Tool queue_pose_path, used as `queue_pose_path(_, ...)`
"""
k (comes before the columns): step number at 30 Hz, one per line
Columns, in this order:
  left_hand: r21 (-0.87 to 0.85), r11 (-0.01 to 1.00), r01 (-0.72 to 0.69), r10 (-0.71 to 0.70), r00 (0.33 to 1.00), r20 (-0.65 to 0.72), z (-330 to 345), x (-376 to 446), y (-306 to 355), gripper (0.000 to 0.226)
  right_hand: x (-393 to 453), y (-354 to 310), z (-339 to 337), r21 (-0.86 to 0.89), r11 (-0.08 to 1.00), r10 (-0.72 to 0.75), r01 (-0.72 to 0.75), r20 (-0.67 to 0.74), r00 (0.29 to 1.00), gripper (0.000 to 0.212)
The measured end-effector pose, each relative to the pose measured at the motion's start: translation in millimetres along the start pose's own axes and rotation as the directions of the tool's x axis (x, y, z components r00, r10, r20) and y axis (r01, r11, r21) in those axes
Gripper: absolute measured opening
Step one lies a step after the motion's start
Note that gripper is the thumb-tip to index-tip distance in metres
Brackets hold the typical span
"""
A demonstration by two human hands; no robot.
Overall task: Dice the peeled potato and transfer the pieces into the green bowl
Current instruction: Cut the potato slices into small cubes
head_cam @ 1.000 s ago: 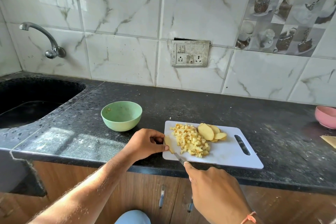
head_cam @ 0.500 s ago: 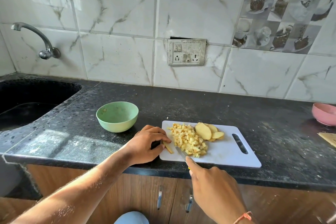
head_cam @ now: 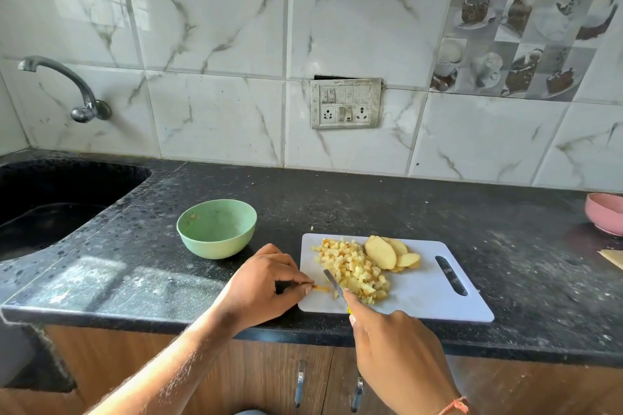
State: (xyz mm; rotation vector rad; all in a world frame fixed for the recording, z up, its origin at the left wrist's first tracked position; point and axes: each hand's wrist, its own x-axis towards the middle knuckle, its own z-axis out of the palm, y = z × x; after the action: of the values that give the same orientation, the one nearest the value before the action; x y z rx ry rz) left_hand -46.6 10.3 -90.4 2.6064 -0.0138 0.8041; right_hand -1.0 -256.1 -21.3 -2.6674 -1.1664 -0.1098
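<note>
Head view: left hand (head_cam: pixel 266 283) pinches a thin yellow potato strip (head_cam: pixel 320 288) on the white plastic cutting board (head_cam: pixel 428 296); right hand (head_cam: pixel 397 354) grips a small knife (head_cam: pixel 333 285). Diced pile (head_cam: pixel 354 271) lies at the left hand's three o'clock; pale green round bowl (head_cam: pixel 215 229) on the black speckled worktop (head_cam: pixel 337 205), eleven o'clock.

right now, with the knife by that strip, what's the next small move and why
Probably bring the knife down across the potato strip that the left hand pinches at the cutting board's near left corner. The blade, held by the right hand, sits just right of it, and the strip is not yet diced like the pile beside it.
</note>
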Motion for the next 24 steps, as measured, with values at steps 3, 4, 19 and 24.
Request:
queue_pose_path(3, -0.036, 0.999, 0.009, -0.01, 1.0, -0.015, -1, 0, -1, 0.021, 0, 0, -1, 0.01, 1.0, 0.012, -0.012, 0.0, 1.0, 0.054)
queue_pose_path(4, -0.046, 0.999, 0.014, -0.015, 1.0, -0.019, -1, 0, -1, 0.022, 0, 1, 0, 0.022, 1.0, 0.015, -0.015, -0.007, 1.0, 0.054)
queue_pose_path(19, -0.112, 0.993, 0.045, -0.047, 0.999, -0.008, 6, 4, -7, 0.023, -5, -24, 15, 0.014, 0.994, 0.107, -0.107, 0.027, 0.994, 0.063)
queue_pose_path(24, -0.108, 0.993, 0.041, -0.041, 0.999, 0.001, 7, 4, -10, 0.014, -4, -36, 22, -0.04, 0.996, 0.08, -0.078, 0.065, 0.995, 0.067)
